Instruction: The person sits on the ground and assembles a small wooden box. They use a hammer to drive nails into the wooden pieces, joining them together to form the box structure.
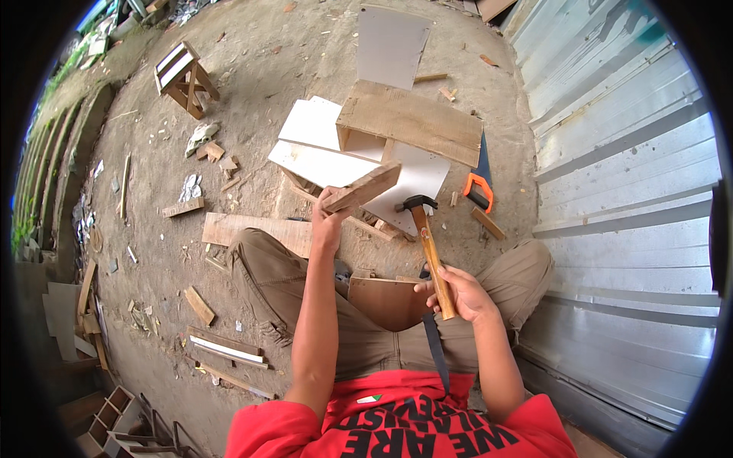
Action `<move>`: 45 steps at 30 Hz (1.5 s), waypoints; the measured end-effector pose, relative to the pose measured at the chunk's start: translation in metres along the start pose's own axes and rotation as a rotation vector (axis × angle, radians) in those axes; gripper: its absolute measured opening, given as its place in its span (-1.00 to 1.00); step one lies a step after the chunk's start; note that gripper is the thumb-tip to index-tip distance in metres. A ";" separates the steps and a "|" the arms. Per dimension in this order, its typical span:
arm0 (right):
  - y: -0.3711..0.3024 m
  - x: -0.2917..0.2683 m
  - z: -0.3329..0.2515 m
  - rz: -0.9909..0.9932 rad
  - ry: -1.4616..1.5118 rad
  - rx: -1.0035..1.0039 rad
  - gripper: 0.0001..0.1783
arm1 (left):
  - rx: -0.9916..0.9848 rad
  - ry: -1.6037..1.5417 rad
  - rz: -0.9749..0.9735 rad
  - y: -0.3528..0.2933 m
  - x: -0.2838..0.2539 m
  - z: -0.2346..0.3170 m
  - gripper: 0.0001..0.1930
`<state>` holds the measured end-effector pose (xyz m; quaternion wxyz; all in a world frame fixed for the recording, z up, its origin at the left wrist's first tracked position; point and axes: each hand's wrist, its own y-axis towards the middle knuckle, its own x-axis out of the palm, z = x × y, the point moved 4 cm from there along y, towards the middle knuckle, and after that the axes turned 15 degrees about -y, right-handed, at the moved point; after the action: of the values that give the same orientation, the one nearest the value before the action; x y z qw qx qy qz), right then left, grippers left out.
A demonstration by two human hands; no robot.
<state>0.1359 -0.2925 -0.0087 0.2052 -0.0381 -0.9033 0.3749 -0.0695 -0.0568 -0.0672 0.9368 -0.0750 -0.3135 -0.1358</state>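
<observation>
Head camera, from the left: a low fence [47,164] runs along the edge of the dirt ground, and a small wooden stool [177,70] stands inside it, well apart from the person. Below the stool lie scattered wood scraps, and lower down a few thin strips [227,349] lie side by side near the folded leg in brown trousers [263,267]. A long flat board [256,230] lies just past that knee, partly hidden by it. The left hand [331,217] is closed around the near end of a short wood piece [370,187], which slants up to the right in front of white boards [313,156]. Beyond them sits an open-sided wooden box [420,120], with a pale panel [392,46] farther off. A brown panel [385,301] shows between the thighs, above the red shirt [397,420]. Next comes the hammer [433,256], its dark head away from the body; the right hand [463,294] holds it low on the handle, fingers curled round the wood. To the right of the box lies a saw [479,180] with an orange and black handle, and a ribbed metal wall [618,191] closes the right side.
</observation>
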 end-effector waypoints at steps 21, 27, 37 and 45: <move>-0.034 0.042 -0.008 0.498 -0.502 -0.650 -0.69 | 0.426 0.744 -0.023 -0.006 0.064 0.064 -0.77; -0.033 0.045 -0.028 0.567 -0.693 -0.692 -0.64 | 0.378 0.900 -0.068 -0.001 0.078 0.062 -0.81; -0.016 0.024 -0.005 0.546 -0.694 -0.643 -0.69 | 0.371 1.220 -0.151 -0.023 0.051 0.066 -0.82; 0.005 0.028 0.003 0.588 -0.768 -0.582 -0.64 | 0.007 1.196 -0.196 -0.010 0.033 0.040 -0.68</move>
<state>0.1091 -0.2851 -0.0046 -0.2702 -0.2039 -0.9307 0.1386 -0.0698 -0.0638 -0.0155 0.9340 0.0466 0.2613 -0.2391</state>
